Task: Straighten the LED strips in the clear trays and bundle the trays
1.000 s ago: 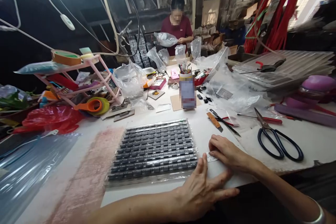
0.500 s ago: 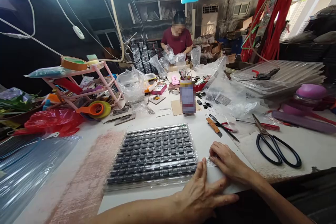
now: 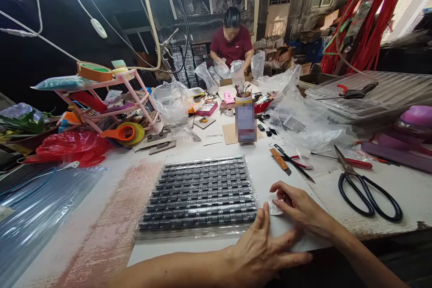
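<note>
My left hand (image 3: 265, 245) lies with its fingers spread at the near edge of the table, two fingertips pressing beside a small white printed label (image 3: 276, 207). With thumb and fingers my right hand (image 3: 300, 209) pinches the label's upper edge, which lifts slightly. Just left of both hands is a clear plastic-wrapped tray (image 3: 199, 193) holding rows of small black parts with white markings. It rests flat on a white sheet (image 3: 270, 234).
Scissors (image 3: 353, 182), an orange-handled cutter (image 3: 281, 161) and black tweezers (image 3: 297, 164) lie to the right. A pen cup (image 3: 243, 98) stands farther back, near plastic bags (image 3: 295, 114). A pink rack (image 3: 135, 99) is at left. A person in a maroon shirt (image 3: 232, 47) works opposite.
The right hand's fingers have raised the label's edge a little, and more of its print shows. The camera view has shifted slightly; the left hand stays pressed in place.
</note>
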The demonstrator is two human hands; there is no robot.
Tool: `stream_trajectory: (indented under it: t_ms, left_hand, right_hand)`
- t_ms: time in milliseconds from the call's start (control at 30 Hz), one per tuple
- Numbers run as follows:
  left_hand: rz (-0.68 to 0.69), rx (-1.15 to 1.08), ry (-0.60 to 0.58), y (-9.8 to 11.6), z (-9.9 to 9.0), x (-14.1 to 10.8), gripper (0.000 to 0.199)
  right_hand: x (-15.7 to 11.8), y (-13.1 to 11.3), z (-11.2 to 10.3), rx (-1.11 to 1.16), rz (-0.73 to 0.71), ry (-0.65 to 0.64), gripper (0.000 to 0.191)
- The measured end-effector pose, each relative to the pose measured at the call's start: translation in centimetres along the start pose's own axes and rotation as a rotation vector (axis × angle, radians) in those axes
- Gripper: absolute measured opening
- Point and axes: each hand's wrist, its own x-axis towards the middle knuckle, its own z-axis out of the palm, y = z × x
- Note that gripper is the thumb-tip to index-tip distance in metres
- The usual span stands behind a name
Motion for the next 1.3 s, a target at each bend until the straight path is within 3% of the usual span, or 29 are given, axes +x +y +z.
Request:
stream_trajectory:
  t_ms: [133,267,367,467,600,633,700,800,900,1067,1300]
  left_hand:
    - [0.011,-0.017,-0.018,-0.1,-0.3,0.0,0.063]
    - [-0.006,-0.107,-0.034,-0.6,-1.7,-0.1,0.065]
    - [-0.088,-0.193,-0.044,-2.1,-2.9,-1.7,0.064]
    - [-0.394,-0.207,-0.095,-4.7,-2.7,-6.2,0.061]
    - [-1.139,-0.171,-0.229,-7.9,-1.3,-15.9,0.052]
    - [-1.273,-0.207,-0.257,-8.2,-1.0,-18.3,0.053]
    - [-1.481,-0.303,-0.192,-8.1,-0.6,-22.0,0.059]
    - [-1.487,-0.487,0.023,-7.0,-0.3,-24.1,0.066]
    - [-1.445,-0.484,0.143,-5.8,-0.1,-23.4,0.067]
    - [-1.400,-0.477,0.119,-4.3,-0.4,-21.3,0.067]
    - [-1.404,-0.482,0.151,-3.4,0.0,-20.9,0.066]
  right_hand:
    - [0.0,0.6,0.1,0.023,-0.030,0.019,0.018]
    - [-0.2,2.2,0.8,0.060,-0.065,0.142,0.022]
    - [-0.6,2.9,1.1,0.120,-0.077,0.217,0.026]
    - [-0.8,2.8,0.8,0.168,-0.052,0.245,0.027]
    - [-0.7,2.6,0.5,0.228,0.007,0.284,0.028]
    - [-0.7,2.6,0.6,0.257,0.023,0.285,0.028]
    - [-0.6,2.5,0.7,0.325,0.039,0.269,0.029]
    - [-0.4,1.3,1.2,0.379,0.028,0.225,0.028]
    - [0.2,-0.6,2.1,0.401,0.011,0.214,0.028]
    - [1.2,-2.7,3.8,0.490,0.058,0.215,0.029]
    - [1.5,-2.7,4.1,0.567,0.110,0.229,0.032]
